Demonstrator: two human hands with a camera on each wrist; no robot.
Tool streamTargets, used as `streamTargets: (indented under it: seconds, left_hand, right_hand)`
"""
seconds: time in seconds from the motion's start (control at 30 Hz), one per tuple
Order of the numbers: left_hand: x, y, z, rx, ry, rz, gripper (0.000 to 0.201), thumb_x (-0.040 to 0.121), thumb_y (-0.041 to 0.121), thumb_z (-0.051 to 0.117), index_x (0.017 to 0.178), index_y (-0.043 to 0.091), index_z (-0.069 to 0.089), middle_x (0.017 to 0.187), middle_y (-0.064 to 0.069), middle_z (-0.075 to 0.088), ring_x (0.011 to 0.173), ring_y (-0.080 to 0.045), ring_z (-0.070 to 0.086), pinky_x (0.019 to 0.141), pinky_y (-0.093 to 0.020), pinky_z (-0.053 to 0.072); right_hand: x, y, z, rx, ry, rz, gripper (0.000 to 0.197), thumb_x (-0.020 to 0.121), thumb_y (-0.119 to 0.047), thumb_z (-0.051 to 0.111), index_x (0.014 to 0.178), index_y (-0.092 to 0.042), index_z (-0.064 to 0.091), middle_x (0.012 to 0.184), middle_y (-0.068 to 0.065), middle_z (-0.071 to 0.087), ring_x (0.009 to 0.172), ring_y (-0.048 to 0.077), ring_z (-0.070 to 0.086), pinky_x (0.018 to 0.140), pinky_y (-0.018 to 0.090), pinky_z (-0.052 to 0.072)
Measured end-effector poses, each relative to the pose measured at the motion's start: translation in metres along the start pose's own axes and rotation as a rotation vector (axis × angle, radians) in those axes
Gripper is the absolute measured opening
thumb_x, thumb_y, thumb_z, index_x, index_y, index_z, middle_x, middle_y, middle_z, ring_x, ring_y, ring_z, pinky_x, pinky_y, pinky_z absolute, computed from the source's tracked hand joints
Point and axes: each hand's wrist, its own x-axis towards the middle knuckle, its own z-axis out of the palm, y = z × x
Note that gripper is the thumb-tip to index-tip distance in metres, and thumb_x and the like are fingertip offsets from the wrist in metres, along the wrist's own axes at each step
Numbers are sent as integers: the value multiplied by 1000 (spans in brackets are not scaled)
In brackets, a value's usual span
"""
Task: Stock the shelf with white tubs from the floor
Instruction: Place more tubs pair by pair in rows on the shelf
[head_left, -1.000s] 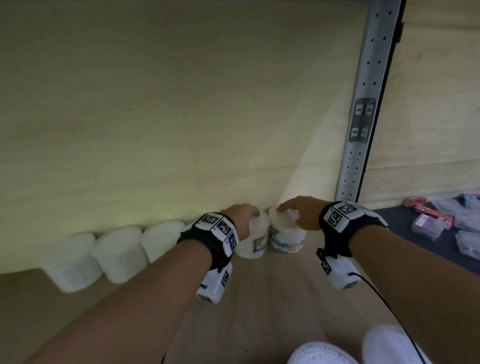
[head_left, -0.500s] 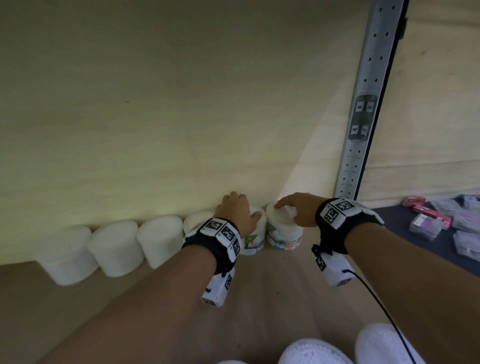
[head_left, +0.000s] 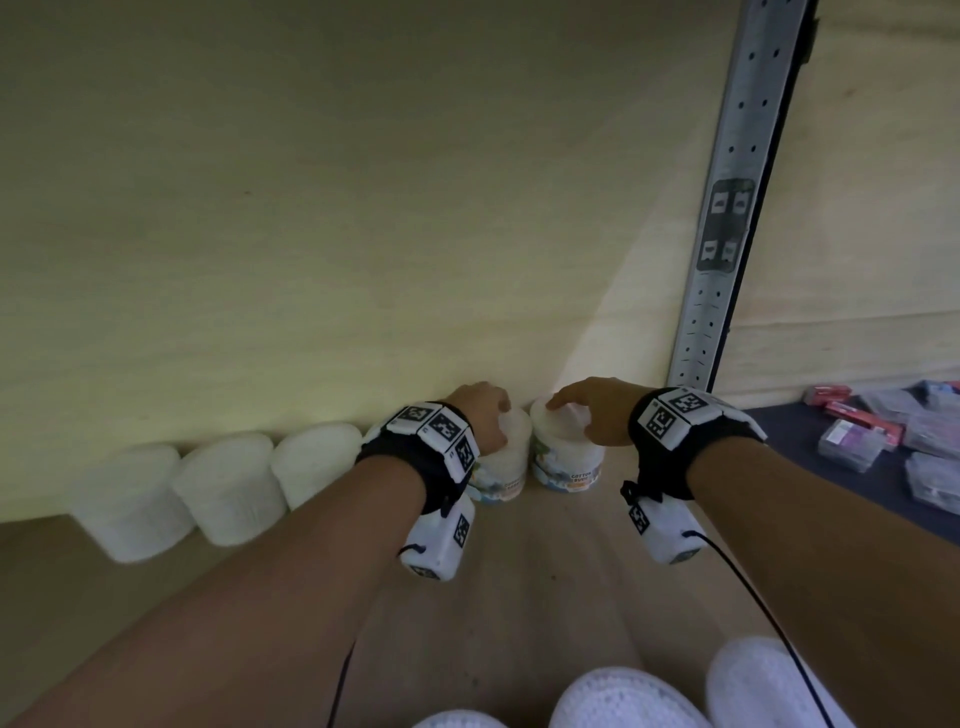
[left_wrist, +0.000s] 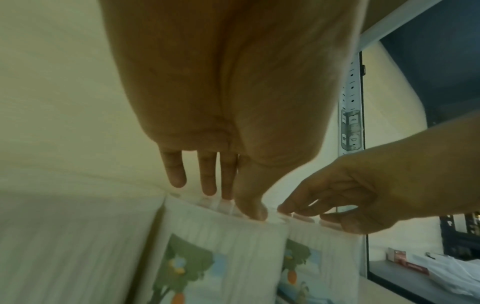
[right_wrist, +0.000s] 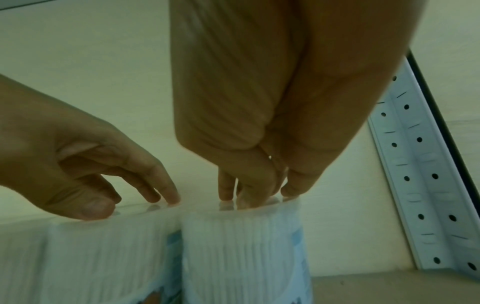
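two labelled white tubs are standing upright side by side on the shelf board (head_left: 597, 582), touching each other at the right end of a row set against the back panel (head_left: 363, 208). the left tub (head_left: 501, 470) is sitting directly under the left hand (head_left: 480, 415), the right tub (head_left: 566, 457) directly under the right hand (head_left: 592, 413), so each hand is nearest its own tub and any lift is going straight up. both hands are resting fingertips on the lids, fingers loosely spread and gripping nothing. the wrist views are showing fingertips (left_wrist: 253, 211) and fingertips (right_wrist: 226, 195) touching the lid tops; the head view alone is showing three more plain tubs (head_left: 228, 488) leftward and the metal upright (head_left: 727, 234) just beside the right tub.
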Motion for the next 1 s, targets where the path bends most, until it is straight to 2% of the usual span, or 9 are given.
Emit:
streamTargets:
  seconds: [0.1, 0.23, 0.33, 0.5, 0.67, 0.83, 1.0]
  left_hand:
    - [-1, 1, -2, -27, -34, 3, 50, 93, 3, 49, 140, 14, 41, 147, -11, 39, 130, -30, 45, 103, -35, 43]
    - [-2, 0, -3, -28, -27, 9, 50, 91, -1, 49, 138, 18, 45, 145, -12, 41, 124, -31, 49, 95, -35, 45]
    - [0, -2, -3, -29, -23, 10, 50, 90, 1, 53, 136, 19, 47, 145, -12, 42, 123, -31, 51, 93, -33, 45]
    - [2, -3, -2, -17, -4, 30, 49, 90, 3, 57, 136, 18, 50, 146, -10, 42, 127, -29, 49, 99, -34, 43]
    - [-2, 1, -7, 59, -50, 70, 52, 87, 6, 63, 137, 15, 50, 145, -10, 44, 129, -30, 47, 104, -36, 42]
    - [-17, 13, -14, 121, -122, 158, 54, 83, 13, 71, 134, 9, 51, 141, -11, 48, 126, -30, 49, 99, -34, 42]
    - [-39, 24, -11, 145, -132, 242, 53, 79, 14, 75, 128, 8, 56, 134, -11, 53, 120, -28, 54, 94, -31, 44]
  right_hand:
    - [0, 0, 0, -4, 3, -2, 62, 90, 0, 48, 144, -30, 40, 156, 3, 29, 142, 25, 33, 113, 38, 35]
    - [1, 0, 0, -23, -4, -4, 62, 90, -1, 49, 144, -29, 39, 156, 4, 28, 143, 25, 31, 114, 38, 34]
    - [2, 0, 0, -19, -1, 0, 62, 90, 0, 48, 144, -30, 40, 156, 4, 29, 142, 25, 33, 113, 38, 36]
    - [3, -2, 0, -49, -25, 8, 61, 91, -2, 49, 144, -30, 38, 157, 3, 26, 143, 25, 30, 115, 40, 32]
    - [-2, -12, -4, -147, -50, -5, 58, 89, -3, 52, 142, -21, 39, 151, 8, 36, 135, 28, 42, 110, 39, 37]
    - [-22, -21, -9, -269, -94, -46, 52, 87, -3, 55, 136, -13, 42, 144, 10, 43, 126, 30, 49, 103, 40, 43]
    - [-44, -27, -10, -348, -166, -65, 52, 83, -5, 64, 131, -6, 44, 140, 11, 45, 123, 29, 52, 94, 35, 44]
